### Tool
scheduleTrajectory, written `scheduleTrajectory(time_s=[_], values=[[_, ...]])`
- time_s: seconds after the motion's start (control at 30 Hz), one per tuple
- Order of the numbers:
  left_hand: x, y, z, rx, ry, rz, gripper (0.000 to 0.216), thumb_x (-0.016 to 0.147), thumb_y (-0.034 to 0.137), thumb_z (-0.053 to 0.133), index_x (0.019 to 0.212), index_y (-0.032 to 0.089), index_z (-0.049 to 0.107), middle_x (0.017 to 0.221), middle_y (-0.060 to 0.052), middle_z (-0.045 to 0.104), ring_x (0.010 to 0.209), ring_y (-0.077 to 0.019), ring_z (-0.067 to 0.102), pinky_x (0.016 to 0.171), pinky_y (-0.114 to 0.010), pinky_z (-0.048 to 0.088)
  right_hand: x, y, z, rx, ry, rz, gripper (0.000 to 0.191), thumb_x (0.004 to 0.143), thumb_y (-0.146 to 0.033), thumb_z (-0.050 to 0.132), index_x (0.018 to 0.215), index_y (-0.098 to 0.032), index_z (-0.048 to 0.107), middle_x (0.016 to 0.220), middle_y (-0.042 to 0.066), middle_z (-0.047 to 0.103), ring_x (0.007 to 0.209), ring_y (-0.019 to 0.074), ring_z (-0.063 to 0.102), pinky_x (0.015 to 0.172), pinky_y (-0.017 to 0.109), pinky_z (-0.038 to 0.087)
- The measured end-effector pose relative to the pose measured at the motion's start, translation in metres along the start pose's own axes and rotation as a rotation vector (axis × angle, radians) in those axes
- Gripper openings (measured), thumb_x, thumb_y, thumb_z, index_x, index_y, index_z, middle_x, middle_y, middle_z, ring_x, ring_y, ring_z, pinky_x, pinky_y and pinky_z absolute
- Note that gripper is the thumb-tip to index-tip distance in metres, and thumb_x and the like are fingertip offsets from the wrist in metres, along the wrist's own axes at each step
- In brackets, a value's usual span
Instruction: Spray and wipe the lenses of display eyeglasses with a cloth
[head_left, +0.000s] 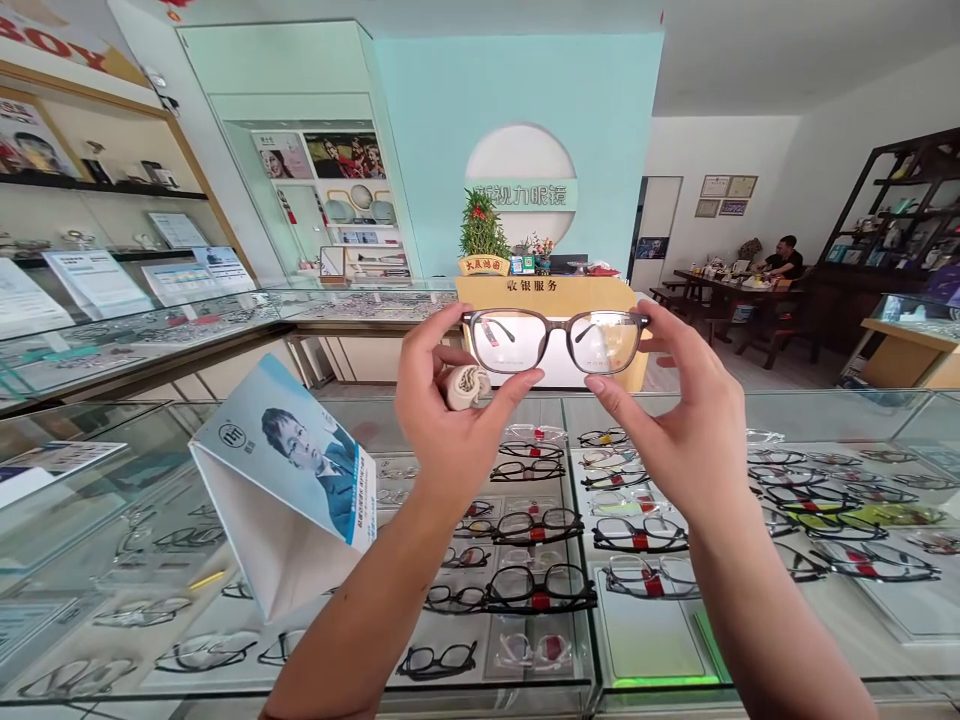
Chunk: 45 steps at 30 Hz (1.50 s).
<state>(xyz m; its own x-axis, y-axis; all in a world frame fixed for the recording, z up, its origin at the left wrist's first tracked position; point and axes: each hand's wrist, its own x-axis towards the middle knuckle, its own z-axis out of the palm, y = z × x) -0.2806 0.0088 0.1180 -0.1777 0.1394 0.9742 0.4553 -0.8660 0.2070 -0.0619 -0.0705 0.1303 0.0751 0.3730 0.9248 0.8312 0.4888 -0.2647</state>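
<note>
A pair of dark-framed eyeglasses is held up level above the glass counter, its lenses upright and its temples folded or pointing away behind them. My left hand grips the frame's left end between thumb and fingers. Tucked in that same hand is a rolled beige cloth. At the other end, my right hand pinches the frame's corner, with the thumb under the lens. Small printed marks and a sticker show on the lenses. Below my hands, several eyeglasses lie in rows inside the display case.
A folded cardboard stand with a portrait rises on the glass display case at the left. Further back are another glass counter, a yellow cashier desk with a plant, and a person seated at a wooden table.
</note>
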Motion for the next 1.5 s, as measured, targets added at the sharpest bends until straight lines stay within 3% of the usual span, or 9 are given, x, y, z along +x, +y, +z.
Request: scheduleTrajectory(time_s=[0.23, 0.53, 0.8, 1.1, 1.5], values=[[-0.0058, -0.0025, 0.0034, 0.065, -0.072, -0.034, 0.073, 0.095, 0.053, 0.094, 0.157, 0.03, 0.064, 0.142, -0.008, 0.077, 0.088, -0.0174, 0.073, 0.086, -0.04, 0.067, 0.0011, 0.0064, -0.0007, -0.034, 0.008, 0.022, 0.069, 0.105, -0.06, 0.078, 0.164, -0.029, 0.06, 0.148, 0.017, 0.079, 0.118, 0.0364, 0.08, 0.1, 0.059, 0.068], [-0.0032, 0.001, -0.0021, 0.065, -0.121, -0.035, 0.073, 0.094, 0.053, 0.094, 0.157, 0.032, 0.064, 0.144, -0.008, 0.077, 0.085, -0.0181, 0.074, 0.085, -0.04, 0.066, -0.0001, 0.003, -0.0014, -0.08, -0.007, 0.038, 0.069, 0.107, -0.057, 0.075, 0.166, -0.027, 0.058, 0.142, 0.017, 0.082, 0.116, 0.0374, 0.081, 0.097, 0.06, 0.069], [-0.008, 0.0004, 0.0012, 0.07, -0.093, -0.036, 0.071, 0.093, 0.043, 0.095, 0.156, 0.031, 0.065, 0.142, -0.008, 0.077, 0.083, -0.0165, 0.072, 0.079, -0.036, 0.064, -0.0015, -0.0001, 0.0009, -0.071, -0.027, 0.054, 0.069, 0.106, -0.057, 0.074, 0.166, -0.026, 0.059, 0.136, 0.016, 0.084, 0.112, 0.0358, 0.081, 0.096, 0.058, 0.07], [-0.0083, -0.0012, 0.0012, 0.082, -0.092, 0.003, 0.073, 0.09, 0.047, 0.096, 0.154, 0.027, 0.065, 0.147, -0.011, 0.074, 0.101, -0.0225, 0.078, 0.082, -0.036, 0.066, -0.0018, -0.0001, -0.0036, -0.064, -0.051, 0.082, 0.071, 0.105, -0.06, 0.075, 0.166, -0.027, 0.058, 0.133, 0.017, 0.084, 0.114, 0.0386, 0.079, 0.096, 0.061, 0.068], [-0.0103, -0.0027, 0.0036, 0.085, -0.092, 0.014, 0.074, 0.089, 0.044, 0.096, 0.153, 0.026, 0.065, 0.143, -0.012, 0.074, 0.093, -0.0209, 0.075, 0.083, -0.039, 0.067, -0.0009, -0.0012, -0.0032, -0.067, -0.072, 0.103, 0.071, 0.105, -0.055, 0.073, 0.167, -0.024, 0.058, 0.13, 0.017, 0.085, 0.107, 0.0368, 0.081, 0.09, 0.056, 0.069]])
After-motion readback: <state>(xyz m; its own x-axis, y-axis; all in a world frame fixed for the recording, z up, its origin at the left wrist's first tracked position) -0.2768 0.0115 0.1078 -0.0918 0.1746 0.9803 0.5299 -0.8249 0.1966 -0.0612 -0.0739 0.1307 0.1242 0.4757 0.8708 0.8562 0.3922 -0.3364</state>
